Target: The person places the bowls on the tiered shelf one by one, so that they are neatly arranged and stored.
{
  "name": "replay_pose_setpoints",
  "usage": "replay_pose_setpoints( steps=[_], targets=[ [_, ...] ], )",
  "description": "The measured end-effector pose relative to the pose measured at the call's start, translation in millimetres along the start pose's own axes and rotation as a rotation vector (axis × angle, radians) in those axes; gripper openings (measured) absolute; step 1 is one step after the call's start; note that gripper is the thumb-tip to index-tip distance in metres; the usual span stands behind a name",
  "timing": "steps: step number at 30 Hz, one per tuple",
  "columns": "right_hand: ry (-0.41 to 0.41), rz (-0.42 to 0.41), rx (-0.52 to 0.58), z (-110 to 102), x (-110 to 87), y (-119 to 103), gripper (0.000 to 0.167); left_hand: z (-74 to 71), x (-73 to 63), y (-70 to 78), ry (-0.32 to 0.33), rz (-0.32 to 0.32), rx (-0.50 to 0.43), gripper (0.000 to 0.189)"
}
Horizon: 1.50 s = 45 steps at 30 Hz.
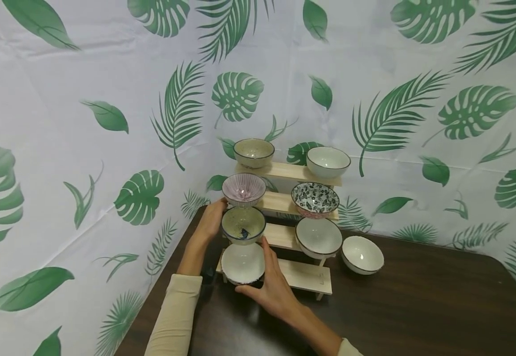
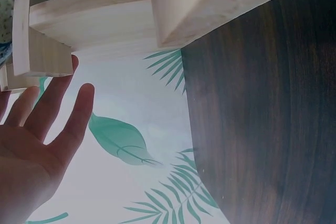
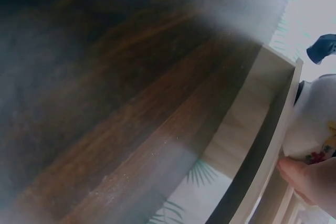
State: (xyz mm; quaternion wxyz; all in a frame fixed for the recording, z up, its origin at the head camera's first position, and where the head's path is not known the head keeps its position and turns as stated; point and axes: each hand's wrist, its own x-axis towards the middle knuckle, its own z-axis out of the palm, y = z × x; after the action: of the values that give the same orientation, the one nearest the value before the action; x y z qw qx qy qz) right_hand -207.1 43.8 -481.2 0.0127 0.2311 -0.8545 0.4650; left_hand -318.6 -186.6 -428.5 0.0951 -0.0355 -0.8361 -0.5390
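On the lowest step of a wooden tiered rack sits a white bowl. My right hand grips this bowl from the right, thumb at its front rim and fingers along its side. Coloured flowers show on the bowl's outside in the right wrist view. My left hand is at the rack's left side, beside the purple-striped bowl and the olive bowl with a blue mark. With fingers extended, my left hand reaches to the rack's wooden end in the left wrist view.
Higher on the rack stand a beige bowl, a pale bowl, a black-and-white patterned bowl and another white bowl. One more white bowl rests on the dark table. Leaf-print cloth hangs behind.
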Motion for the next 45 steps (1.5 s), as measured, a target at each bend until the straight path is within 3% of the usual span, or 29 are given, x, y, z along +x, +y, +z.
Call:
replay_pose_setpoints(
  steps=[12,21,26,29,34,40,45],
  targets=[
    [-0.042,0.002,0.017,-3.6,-1.5,-0.5,0.134,0.0,0.0,-2.7,0.01,0.004,0.008,0.047],
    [-0.074,0.032,-0.044,-39.2,-7.2,-10.4,0.13,0.0,2.7,0.1,0.003,0.019,-0.003,0.047],
    [-0.131,0.078,-0.034,-58.7,-23.1,-21.9,0.122,-0.6,1.1,-1.7,-0.008,0.005,-0.014,0.049],
    [-0.137,0.051,-0.016,-74.4,-35.0,-31.6,0.111,-0.7,0.1,-1.4,-0.01,0.001,-0.033,0.051],
    [-0.049,-0.072,-0.125,-106.3,-53.0,-43.7,0.094,-1.2,-0.5,-0.5,-0.021,-0.002,-0.045,0.052],
    [0.078,-0.08,-0.337,-139.9,-69.2,-45.9,0.09,-2.1,-0.4,-1.4,-0.021,0.004,-0.037,0.052],
    [0.153,-0.087,-0.403,-155.5,-76.9,-41.5,0.091,-3.7,-1.1,-0.6,-0.02,0.0,-0.026,0.052]
  ],
)
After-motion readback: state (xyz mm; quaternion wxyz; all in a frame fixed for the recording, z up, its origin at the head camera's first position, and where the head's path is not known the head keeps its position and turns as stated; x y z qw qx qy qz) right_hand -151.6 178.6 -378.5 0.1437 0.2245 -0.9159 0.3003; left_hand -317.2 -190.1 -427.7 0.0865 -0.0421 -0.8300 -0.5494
